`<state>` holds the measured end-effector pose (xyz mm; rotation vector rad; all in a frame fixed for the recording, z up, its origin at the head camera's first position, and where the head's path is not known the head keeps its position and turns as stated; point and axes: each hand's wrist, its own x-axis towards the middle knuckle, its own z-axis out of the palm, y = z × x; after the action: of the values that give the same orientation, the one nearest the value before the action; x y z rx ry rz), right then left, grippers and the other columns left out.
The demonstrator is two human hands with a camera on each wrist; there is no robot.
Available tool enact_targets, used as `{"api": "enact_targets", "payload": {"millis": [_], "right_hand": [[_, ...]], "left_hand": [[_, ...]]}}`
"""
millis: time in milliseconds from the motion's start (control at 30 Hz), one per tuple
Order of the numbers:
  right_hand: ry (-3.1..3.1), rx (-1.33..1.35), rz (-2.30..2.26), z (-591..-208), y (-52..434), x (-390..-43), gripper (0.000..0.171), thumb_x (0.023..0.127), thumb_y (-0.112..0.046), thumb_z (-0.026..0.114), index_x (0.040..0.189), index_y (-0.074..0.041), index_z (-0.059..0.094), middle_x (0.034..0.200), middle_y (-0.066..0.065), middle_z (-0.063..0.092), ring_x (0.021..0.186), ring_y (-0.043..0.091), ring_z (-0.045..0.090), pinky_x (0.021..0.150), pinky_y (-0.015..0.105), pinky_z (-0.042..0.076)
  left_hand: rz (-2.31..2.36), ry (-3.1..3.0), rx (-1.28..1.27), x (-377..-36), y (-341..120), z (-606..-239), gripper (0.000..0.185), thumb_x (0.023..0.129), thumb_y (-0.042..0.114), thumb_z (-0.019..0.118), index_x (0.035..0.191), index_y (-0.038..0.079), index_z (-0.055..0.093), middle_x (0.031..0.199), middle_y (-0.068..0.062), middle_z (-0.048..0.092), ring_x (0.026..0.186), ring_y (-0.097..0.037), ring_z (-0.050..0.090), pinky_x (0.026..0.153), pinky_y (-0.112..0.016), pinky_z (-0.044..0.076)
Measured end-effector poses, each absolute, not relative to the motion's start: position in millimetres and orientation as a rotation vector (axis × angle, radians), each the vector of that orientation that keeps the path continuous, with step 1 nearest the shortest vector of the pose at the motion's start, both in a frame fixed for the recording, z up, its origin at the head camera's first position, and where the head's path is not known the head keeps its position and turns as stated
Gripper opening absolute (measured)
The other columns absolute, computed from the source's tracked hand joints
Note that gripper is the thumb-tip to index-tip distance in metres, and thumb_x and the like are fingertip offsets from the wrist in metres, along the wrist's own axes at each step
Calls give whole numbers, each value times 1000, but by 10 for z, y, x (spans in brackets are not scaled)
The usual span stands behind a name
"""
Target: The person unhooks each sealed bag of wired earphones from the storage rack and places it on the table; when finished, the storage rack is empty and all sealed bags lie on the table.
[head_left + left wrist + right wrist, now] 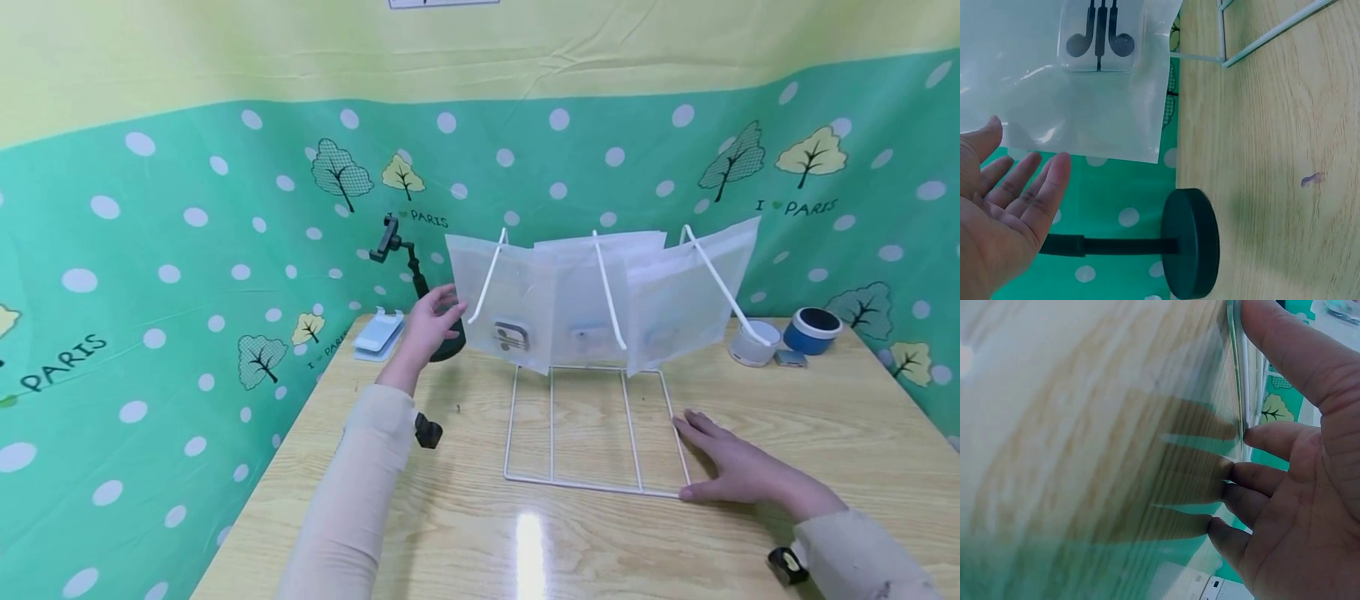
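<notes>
A white wire display rack point(592, 487) stands on the wooden table, its flat base toward me and three prongs angling outward above. Frosted translucent pouches point(678, 312) hang from the prongs in three groups. In the front left pouch point(1079, 119), a clear case with wired earphones point(1100, 37) shows through. My left hand point(429, 329) is held up beside that pouch's left edge, fingers extended and holding nothing. At the base's right side, my right hand point(738, 467) rests low with fingers spread. Its thumb and fingertips touch the side wire in the right wrist view.
A black phone stand point(447, 346) rises behind my left hand, near a light blue folding stand point(378, 335). At back right are a clear round container point(752, 344), a blue cup-like holder point(812, 331) and a small flat item point(791, 358). A green printed curtain point(510, 196) hangs behind.
</notes>
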<state>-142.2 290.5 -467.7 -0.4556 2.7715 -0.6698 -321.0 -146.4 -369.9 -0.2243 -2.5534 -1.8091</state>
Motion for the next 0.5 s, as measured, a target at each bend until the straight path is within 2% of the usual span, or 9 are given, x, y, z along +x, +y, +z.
{"api": "enact_targets", "payload": {"millis": [233, 500], "right_hand": [[2784, -447, -644, -4657, 2903, -1420, 108, 70, -58, 78, 148, 1, 35, 150, 37, 21, 132, 60, 24, 100, 71, 30], [2773, -457, -660, -4660, 2886, -1407, 107, 70, -58, 78, 149, 1, 35, 150, 37, 21, 132, 60, 25, 100, 71, 31]], "left_hand": [[-1845, -2530, -279, -3215, -1428, -3711, 51, 96, 23, 62, 143, 10, 46, 135, -14, 56, 118, -30, 57, 84, -45, 56], [-1807, -2570, -308, -3204, -1453, -3809, 36, 98, 23, 61, 129, 6, 59, 125, -14, 64, 108, -27, 61, 81, -50, 54]]}}
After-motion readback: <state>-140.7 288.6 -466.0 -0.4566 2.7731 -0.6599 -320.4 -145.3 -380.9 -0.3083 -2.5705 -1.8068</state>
